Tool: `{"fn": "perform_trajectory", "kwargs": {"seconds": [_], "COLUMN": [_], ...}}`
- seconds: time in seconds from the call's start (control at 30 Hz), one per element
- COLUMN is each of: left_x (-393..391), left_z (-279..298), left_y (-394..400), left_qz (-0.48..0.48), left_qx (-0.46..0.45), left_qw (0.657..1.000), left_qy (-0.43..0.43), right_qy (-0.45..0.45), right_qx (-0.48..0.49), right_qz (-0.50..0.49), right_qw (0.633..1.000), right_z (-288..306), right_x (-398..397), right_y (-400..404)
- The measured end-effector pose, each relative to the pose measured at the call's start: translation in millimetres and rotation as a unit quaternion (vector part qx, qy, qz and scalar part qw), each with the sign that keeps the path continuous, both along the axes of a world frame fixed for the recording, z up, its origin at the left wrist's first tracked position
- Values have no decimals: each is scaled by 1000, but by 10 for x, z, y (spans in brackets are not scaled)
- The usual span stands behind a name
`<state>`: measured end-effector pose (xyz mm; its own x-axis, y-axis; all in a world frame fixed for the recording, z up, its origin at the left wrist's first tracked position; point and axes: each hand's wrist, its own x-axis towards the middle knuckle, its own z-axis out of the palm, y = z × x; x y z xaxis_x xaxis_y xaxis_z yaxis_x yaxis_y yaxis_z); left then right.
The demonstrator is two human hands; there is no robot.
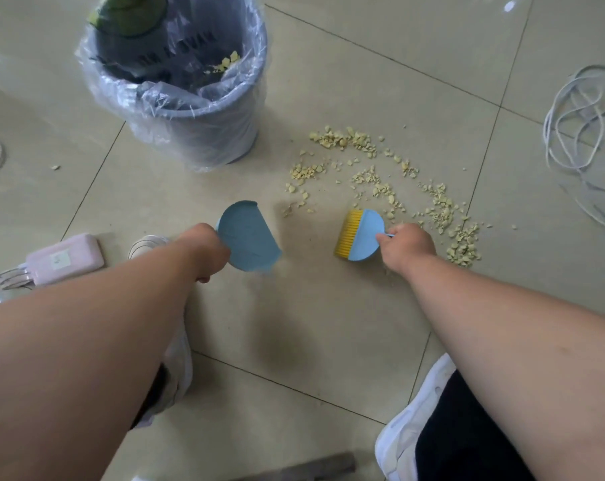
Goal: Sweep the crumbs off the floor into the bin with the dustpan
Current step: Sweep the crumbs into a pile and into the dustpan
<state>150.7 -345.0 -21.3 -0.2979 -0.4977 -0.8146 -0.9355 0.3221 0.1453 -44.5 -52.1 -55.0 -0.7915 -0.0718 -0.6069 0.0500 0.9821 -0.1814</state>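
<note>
Charger block (65, 260), pink, cables plugged in, lies at the floor's left edge. Bin (190, 123), grey with clear liner, stands toward the far-left corner; a few yellow crumbs inside. Left hand (204, 251) is wrapped round the handle of the blue dustpan (247, 236), near the bin. Right hand (407, 246) grips the blue brush (362, 234), yellow bristles pointing left. Crumbs (398, 182) arc across the tile floor (311, 324) around the brush. White cord (582, 126) coils at the right edge.

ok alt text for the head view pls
Left hand holds a blue dustpan and right hand a yellow-bristled brush beside yellow crumbs on floor tiles, a lined bin behind.
</note>
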Motion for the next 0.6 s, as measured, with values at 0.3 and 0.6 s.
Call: {"fn": "perform_trajectory", "kwargs": {"seconds": [0.3,0.6], "left_x": [20,98], "left_z": [-107,-196], "left_y": [-75,-33], "left_qz": [19,35], "left_qx": [-36,-25], "left_qw": [998,999], "left_qy": [55,29], "right_qy": [-30,-65], "right_qx": [-70,-165], "right_qz": [-102,38], "right_qw": [992,983], "right_z": [105,-10], "right_x": [19,337], "right_y": [-138,-1233]}}
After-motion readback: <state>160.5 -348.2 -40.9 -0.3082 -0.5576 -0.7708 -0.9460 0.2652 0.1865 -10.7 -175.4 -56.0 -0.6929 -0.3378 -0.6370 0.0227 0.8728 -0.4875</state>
